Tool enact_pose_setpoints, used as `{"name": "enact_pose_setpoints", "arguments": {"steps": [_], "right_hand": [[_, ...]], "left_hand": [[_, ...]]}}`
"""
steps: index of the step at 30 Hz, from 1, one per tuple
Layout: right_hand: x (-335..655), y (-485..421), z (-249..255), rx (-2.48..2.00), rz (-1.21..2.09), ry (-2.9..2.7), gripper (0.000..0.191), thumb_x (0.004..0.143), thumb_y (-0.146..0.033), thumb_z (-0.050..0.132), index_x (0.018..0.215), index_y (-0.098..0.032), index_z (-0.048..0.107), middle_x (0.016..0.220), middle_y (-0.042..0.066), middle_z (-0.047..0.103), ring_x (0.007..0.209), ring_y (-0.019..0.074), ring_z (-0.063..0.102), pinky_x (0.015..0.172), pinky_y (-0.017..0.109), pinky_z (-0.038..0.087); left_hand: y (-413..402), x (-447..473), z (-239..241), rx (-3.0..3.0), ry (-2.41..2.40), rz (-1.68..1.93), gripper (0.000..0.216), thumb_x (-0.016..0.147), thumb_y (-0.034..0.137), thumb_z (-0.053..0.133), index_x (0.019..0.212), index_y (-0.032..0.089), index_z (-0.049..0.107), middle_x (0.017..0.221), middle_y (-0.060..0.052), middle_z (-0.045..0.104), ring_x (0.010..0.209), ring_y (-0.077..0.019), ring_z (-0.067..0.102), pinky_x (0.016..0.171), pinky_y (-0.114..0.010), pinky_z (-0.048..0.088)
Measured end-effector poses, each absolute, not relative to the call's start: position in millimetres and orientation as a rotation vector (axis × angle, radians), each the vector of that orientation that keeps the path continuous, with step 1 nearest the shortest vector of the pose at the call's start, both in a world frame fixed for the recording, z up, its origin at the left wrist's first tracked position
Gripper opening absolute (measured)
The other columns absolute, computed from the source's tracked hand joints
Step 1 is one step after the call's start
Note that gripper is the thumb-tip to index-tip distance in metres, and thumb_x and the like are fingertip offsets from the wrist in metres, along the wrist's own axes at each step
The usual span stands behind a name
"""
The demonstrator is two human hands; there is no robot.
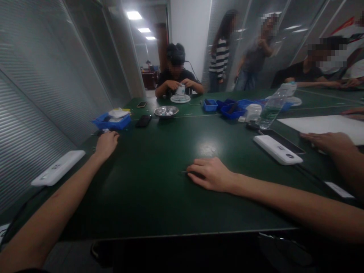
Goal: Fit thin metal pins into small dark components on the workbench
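My left hand (106,144) reaches far out to the table's left side, just in front of a blue tray (112,122). Its fingers are curled down onto the green table (159,197), and what they touch is hidden. My right hand (212,174) rests palm down near the middle of the table. Its fingers are pressed together over a thin metal tool (184,172), whose tip pokes out to the left.
A white device (58,168) lies at the left edge and another white device (278,149) at the right beside a dark phone (281,139). A metal bowl (166,111), a black phone (143,121), several blue trays (233,110) and a plastic bottle (274,106) stand further back. Another person's hand (327,142) rests at the right, and more people are at the far end.
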State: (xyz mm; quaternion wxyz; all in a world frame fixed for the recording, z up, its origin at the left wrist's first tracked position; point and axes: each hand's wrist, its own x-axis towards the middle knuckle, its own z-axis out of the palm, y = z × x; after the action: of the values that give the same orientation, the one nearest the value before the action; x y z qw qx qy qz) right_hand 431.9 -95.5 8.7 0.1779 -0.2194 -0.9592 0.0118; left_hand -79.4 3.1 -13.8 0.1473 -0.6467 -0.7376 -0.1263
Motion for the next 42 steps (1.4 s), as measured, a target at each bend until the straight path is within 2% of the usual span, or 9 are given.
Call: {"name": "enact_pose_setpoints", "arguments": {"steps": [4,9,13,19,24,31,37,42], "right_hand": [[432,-95,8,-0.617,0.039,-2.718,0.028,0.105,-0.035,0.049,0.114,-0.018,0.07,0.093,0.004,0.068,0.075,0.0136,0.059,0.06,0.026,0.035],[433,-95,8,-0.612,0.031,-2.719,0.028,0.105,-0.034,0.05,0.114,-0.017,0.07,0.092,0.005,0.068,0.073,0.0135,0.058,0.06,0.026,0.034],[433,-94,7,-0.62,0.035,-2.725,0.028,0.104,-0.034,0.05,0.113,-0.017,0.07,0.091,0.004,0.067,0.073,0.0135,0.058,0.059,0.026,0.034],[433,-93,6,-0.619,0.056,-2.725,0.028,0.105,-0.035,0.05,0.113,-0.018,0.07,0.093,0.005,0.068,0.073,0.0138,0.058,0.06,0.026,0.034],[433,-94,7,-0.624,0.065,-2.732,0.027,0.104,-0.035,0.05,0.115,-0.018,0.07,0.094,0.005,0.068,0.074,0.0136,0.059,0.06,0.026,0.035],[432,-93,7,-0.624,0.053,-2.731,0.027,0.104,-0.034,0.051,0.114,-0.018,0.07,0.094,0.004,0.068,0.075,0.0135,0.059,0.06,0.026,0.037],[432,-93,6,-0.619,0.063,-2.725,0.027,0.104,-0.035,0.051,0.115,-0.018,0.07,0.093,0.005,0.068,0.074,0.0134,0.059,0.06,0.026,0.036],[432,-94,8,-0.621,0.063,-2.734,0.028,0.105,-0.035,0.05,0.114,-0.018,0.07,0.093,0.005,0.068,0.073,0.0135,0.058,0.06,0.025,0.035]], "left_hand": [[2,-88,-11,-1.806,-2.251,-0.521,0.037,0.099,0.032,0.048,0.115,0.012,0.076,0.114,-0.014,0.074,0.102,-0.0291,0.066,0.091,-0.033,0.047],[-2,-97,-6,-1.711,-2.39,-0.771,0.035,0.095,0.033,0.063,0.117,0.008,0.075,0.092,-0.002,0.076,0.084,-0.0178,0.063,0.079,-0.023,0.045],[-3,-101,-7,-1.692,-2.421,-0.797,0.037,0.093,0.038,0.067,0.115,0.009,0.077,0.083,0.001,0.074,0.079,-0.016,0.061,0.075,-0.022,0.042],[-3,-104,-11,-1.704,-2.358,-0.808,0.038,0.095,0.039,0.066,0.117,0.01,0.076,0.095,-0.001,0.075,0.088,-0.0176,0.064,0.084,-0.025,0.044],[-7,-102,-7,-1.871,-2.111,-0.448,0.037,0.101,0.034,0.053,0.118,0.009,0.075,0.109,-0.008,0.074,0.097,-0.0223,0.065,0.093,-0.031,0.044],[-7,-93,-4,-1.922,-2.053,-0.233,0.041,0.096,0.033,0.048,0.112,0.011,0.077,0.11,-0.018,0.073,0.1,-0.033,0.067,0.089,-0.038,0.049],[-9,-90,-6,-1.928,-2.031,-0.24,0.042,0.094,0.026,0.046,0.122,0.015,0.075,0.122,-0.015,0.073,0.111,-0.0339,0.066,0.095,-0.041,0.05],[-8,-81,-7,-1.961,-2.032,-0.275,0.042,0.09,0.02,0.047,0.12,0.016,0.076,0.12,-0.013,0.074,0.111,-0.0331,0.068,0.095,-0.041,0.051]]}}
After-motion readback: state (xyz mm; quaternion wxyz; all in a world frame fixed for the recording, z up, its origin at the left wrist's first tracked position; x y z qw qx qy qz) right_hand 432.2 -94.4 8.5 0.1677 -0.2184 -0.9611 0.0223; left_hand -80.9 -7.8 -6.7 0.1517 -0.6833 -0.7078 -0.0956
